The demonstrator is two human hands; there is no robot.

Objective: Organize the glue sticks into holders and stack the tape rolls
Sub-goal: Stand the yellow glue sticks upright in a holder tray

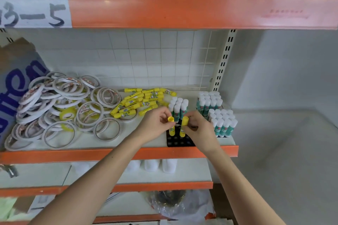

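My left hand [155, 124] pinches a yellow glue stick [171, 127] standing upright over the black holder [180, 141] at the shelf's front edge. My right hand [198, 128] grips a second yellow glue stick [183, 126] just beside it, its lower end at the holder's holes. A loose pile of yellow glue sticks [142, 100] lies behind my left hand. Many white tape rolls [60, 107] are scattered over the left of the shelf. White-capped green glue sticks [178, 108] stand at the holder's back.
Two filled groups of white and green glue sticks [210, 102] [224, 124] stand at the right end of the shelf. A cardboard box with blue lettering [16, 82] leans at the far left. An orange shelf beam [182, 10] runs overhead; the orange front lip [73, 155] lies below.
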